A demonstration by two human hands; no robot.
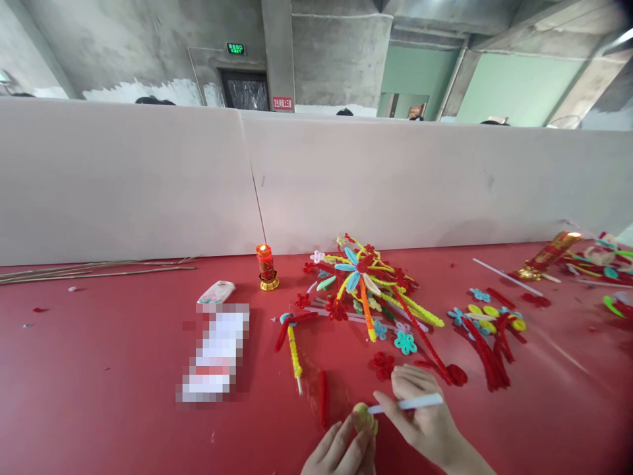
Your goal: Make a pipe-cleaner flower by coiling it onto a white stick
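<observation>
At the bottom centre, my right hand grips a thin white stick that points left. The stick's tip meets a small yellow coiled piece, which my left hand pinches from below. Both hands hover just above the red table. Just beyond them lie a red flower-shaped piece and a teal one. Further back sits a heap of red, yellow and blue pipe-cleaner pieces.
A small red candle lamp glows near the white partition. A white packet and a blurred-out item lie at left. More pipe-cleaner pieces lie at right, thin sticks at far left.
</observation>
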